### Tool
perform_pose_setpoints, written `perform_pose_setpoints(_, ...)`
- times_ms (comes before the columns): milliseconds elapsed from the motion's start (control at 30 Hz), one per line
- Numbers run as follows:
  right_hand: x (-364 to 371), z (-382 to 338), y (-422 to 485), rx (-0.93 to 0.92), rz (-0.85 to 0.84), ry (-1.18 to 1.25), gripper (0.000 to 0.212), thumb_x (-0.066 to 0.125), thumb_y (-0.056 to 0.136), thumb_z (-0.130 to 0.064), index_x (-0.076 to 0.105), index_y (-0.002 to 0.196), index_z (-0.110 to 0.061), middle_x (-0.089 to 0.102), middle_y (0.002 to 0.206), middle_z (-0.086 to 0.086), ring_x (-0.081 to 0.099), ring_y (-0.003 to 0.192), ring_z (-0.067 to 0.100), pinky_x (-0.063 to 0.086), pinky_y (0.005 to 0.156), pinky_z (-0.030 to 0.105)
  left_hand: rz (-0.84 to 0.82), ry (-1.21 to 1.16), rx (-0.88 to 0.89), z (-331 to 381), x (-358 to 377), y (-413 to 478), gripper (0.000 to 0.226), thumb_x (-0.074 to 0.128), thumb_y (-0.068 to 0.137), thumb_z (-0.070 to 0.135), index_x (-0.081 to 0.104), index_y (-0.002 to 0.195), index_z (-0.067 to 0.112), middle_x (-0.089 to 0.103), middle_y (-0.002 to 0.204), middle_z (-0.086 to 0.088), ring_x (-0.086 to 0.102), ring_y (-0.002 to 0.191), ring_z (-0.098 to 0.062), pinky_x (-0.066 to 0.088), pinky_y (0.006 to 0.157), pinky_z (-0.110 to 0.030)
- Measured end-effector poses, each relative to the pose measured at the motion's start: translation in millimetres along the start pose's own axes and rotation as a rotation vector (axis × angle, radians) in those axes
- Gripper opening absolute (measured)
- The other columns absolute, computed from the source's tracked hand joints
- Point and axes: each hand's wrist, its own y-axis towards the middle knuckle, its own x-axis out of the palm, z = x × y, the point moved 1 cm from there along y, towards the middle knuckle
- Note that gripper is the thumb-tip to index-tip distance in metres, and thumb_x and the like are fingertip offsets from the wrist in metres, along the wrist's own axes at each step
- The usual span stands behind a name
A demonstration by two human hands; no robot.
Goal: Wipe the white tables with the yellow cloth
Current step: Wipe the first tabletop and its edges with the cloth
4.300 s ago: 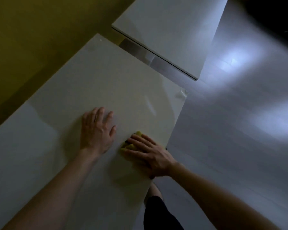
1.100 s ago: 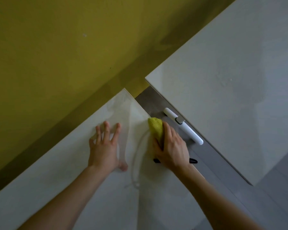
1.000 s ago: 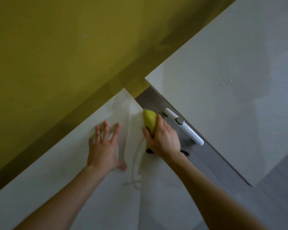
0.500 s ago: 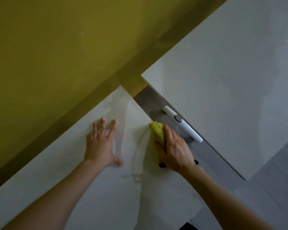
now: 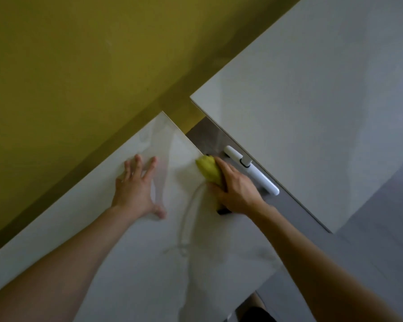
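Left hand [image 5: 135,189] flat (splayed), right hand [image 5: 237,189] grips cloth [image 5: 208,170].

The near white table [image 5: 149,263] bears a left hand [image 5: 135,189] pressed flat near its far corner. A yellow cloth [image 5: 207,169] lies at its right edge, gripped by the right hand [image 5: 236,189]. The far white table [image 5: 312,112] stands apart.

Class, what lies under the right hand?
The yellow cloth, gripped by the right hand at the edge of the near table. A dark object peeks out by the wrist; its rest is covered.
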Motion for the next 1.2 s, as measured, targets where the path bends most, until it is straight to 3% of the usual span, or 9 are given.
perform_pose_setpoints(100, -10, 30, -72, 0.071, -0.049, -0.033, 0.075, 0.059, 0.107, -0.052, 0.026, 0.17, -0.029, 0.055, 0.16, 0.005, 0.063, 0.133, 0.032, 0.052, 0.109, 0.046, 0.005, 0.003, 0.001, 0, 1, 2, 0.177, 0.096, 0.045, 0.079, -0.029, 0.164, 0.039, -0.023, 0.178, -0.013, -0.014, 0.166, -0.045, 0.03, 0.128, -0.064)
perform_pose_setpoints(200, -12, 9, -40, 0.09, -0.055, -0.057, 0.075, 0.058, 0.107, -0.053, 0.026, 0.169, -0.026, 0.052, 0.16, 0.007, 0.061, 0.133, 0.034, 0.051, 0.108, 0.047, 0.014, -0.003, 0.0, 6, -2, -5, 0.171, 0.098, 0.048, 0.074, -0.018, 0.168, 0.04, -0.015, 0.18, -0.012, -0.007, 0.167, -0.042, 0.032, 0.128, -0.06)
perform_pose_setpoints(300, -2, -36, 42, 0.044, -0.019, -0.021, 0.077, 0.056, 0.106, -0.061, 0.029, 0.167, -0.022, 0.054, 0.156, 0.011, 0.06, 0.133, 0.036, 0.05, 0.106, 0.045, 0.16, -0.031, 0.102, 27, 1, -37, 0.123, 0.099, 0.066, 0.043, 0.025, 0.164, 0.041, 0.027, 0.167, -0.01, 0.034, 0.154, -0.04, 0.051, 0.112, -0.056)
perform_pose_setpoints(367, 2, -53, 72, 0.073, 0.002, -0.004, 0.078, 0.052, 0.105, -0.066, 0.032, 0.165, -0.02, 0.057, 0.152, 0.011, 0.06, 0.132, 0.035, 0.049, 0.105, 0.044, 0.198, -0.019, 0.213, 54, 12, -68, 0.1, 0.091, 0.078, 0.04, 0.035, 0.162, 0.038, 0.037, 0.157, -0.006, 0.043, 0.145, -0.037, 0.053, 0.106, -0.054)
perform_pose_setpoints(467, 1, -32, 40, 0.084, 0.029, 0.026, 0.069, 0.058, 0.106, -0.059, 0.039, 0.163, -0.025, 0.062, 0.146, 0.009, 0.061, 0.131, 0.032, 0.048, 0.103, 0.04, 0.057, 0.041, 0.207, 94, 40, -114, 0.144, 0.089, 0.06, 0.079, 0.008, 0.171, 0.037, 0.012, 0.173, -0.01, 0.015, 0.163, -0.032, 0.027, 0.129, -0.055)
perform_pose_setpoints(600, -16, 41, -91, 0.254, -0.047, 0.136, 0.058, 0.06, 0.107, -0.054, 0.044, 0.16, -0.037, 0.06, 0.125, -0.005, 0.06, 0.114, 0.019, 0.045, 0.093, 0.032, 0.055, 0.046, 0.158, 110, 66, -136, 0.176, 0.094, 0.045, 0.081, -0.019, 0.169, 0.028, -0.016, 0.178, -0.02, -0.009, 0.167, -0.038, 0.016, 0.134, -0.058)
perform_pose_setpoints(733, -23, 85, -164, 0.369, -0.132, 0.201, 0.055, 0.058, 0.107, -0.057, 0.044, 0.157, -0.041, 0.059, 0.137, -0.003, 0.06, 0.126, 0.024, 0.052, 0.101, 0.039, 0.073, 0.052, 0.139, 111, 64, -133, 0.178, 0.096, 0.046, 0.078, -0.022, 0.168, 0.026, -0.018, 0.178, -0.02, -0.012, 0.167, -0.037, 0.019, 0.134, -0.057)
perform_pose_setpoints(1033, -11, 5, -9, 0.166, -0.091, 0.107, 0.068, 0.055, 0.108, -0.055, 0.033, 0.167, -0.031, 0.062, 0.147, 0.01, 0.062, 0.128, 0.033, 0.05, 0.101, 0.039, 0.074, 0.039, 0.121, 109, 71, -123, 0.179, 0.095, 0.042, 0.081, -0.019, 0.17, 0.03, -0.02, 0.178, -0.017, -0.015, 0.167, -0.034, 0.018, 0.135, -0.052)
perform_pose_setpoints(1200, -23, 65, -114, 0.219, -0.147, 0.231, 0.059, 0.056, 0.109, -0.052, 0.04, 0.163, -0.036, 0.06, 0.148, 0.004, 0.058, 0.131, 0.028, 0.047, 0.105, 0.039, 0.079, -0.034, 0.11, 107, 74, -126, 0.173, 0.1, 0.042, 0.072, -0.01, 0.172, 0.037, -0.017, 0.181, -0.009, -0.011, 0.168, -0.028, 0.016, 0.136, -0.046)
